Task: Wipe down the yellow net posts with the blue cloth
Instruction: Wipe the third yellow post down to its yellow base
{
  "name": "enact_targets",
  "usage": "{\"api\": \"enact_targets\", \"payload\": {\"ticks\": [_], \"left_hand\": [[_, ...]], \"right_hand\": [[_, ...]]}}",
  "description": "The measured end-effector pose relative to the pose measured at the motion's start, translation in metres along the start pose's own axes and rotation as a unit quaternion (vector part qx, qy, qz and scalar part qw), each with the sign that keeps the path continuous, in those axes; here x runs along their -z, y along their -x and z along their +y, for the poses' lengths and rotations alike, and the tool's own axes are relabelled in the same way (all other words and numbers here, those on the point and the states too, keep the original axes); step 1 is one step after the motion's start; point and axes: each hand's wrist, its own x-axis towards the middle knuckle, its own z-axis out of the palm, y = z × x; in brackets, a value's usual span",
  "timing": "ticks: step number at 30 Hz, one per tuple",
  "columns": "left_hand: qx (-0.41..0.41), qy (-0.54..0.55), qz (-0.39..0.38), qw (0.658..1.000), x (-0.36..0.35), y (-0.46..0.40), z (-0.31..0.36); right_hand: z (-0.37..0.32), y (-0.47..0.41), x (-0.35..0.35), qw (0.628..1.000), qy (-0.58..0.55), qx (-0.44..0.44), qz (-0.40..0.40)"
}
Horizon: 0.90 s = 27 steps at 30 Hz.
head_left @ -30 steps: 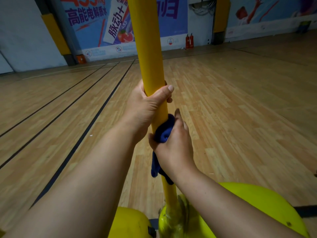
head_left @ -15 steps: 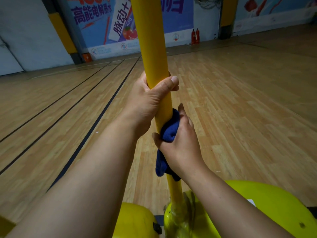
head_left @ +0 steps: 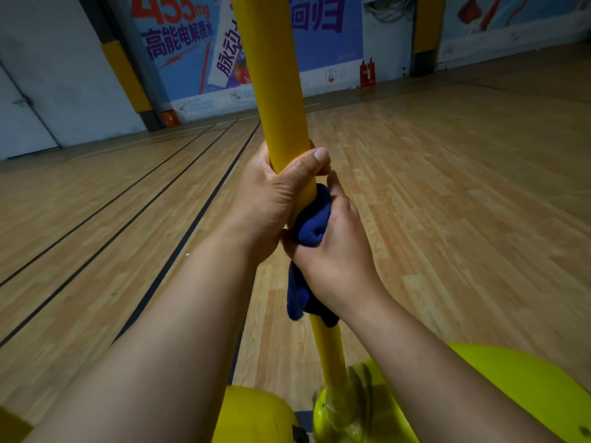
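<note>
Right hand and blue cloth have risen beneath left hand gripping the post; fingers stay wrapped; keep even pressure.

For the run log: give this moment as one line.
left hand grips post | right hand holds cloth round post | cloth below left hand | wiping underway

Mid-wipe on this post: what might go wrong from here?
The right hand wraps the blue cloth around the yellow post directly under the gripping left hand, so an upward stroke would likely bump it. The cloth's loose tail hangs free and might slip out.
</note>
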Motion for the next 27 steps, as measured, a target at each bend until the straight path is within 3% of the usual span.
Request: {"api": "enact_targets", "payload": {"ticks": [15, 27], "left_hand": [[-0.009, -0.018, 0.018, 1.000, -0.001, -0.001, -0.004], [-0.021, -0.001, 0.018, 1.000, -0.003, -0.001, -0.004]], "right_hand": [[0.037, 0.034, -0.019, 0.998, 0.056, -0.019, 0.028], [0.014, 0.016, -0.010, 0.998, 0.041, 0.007, 0.047]]}}
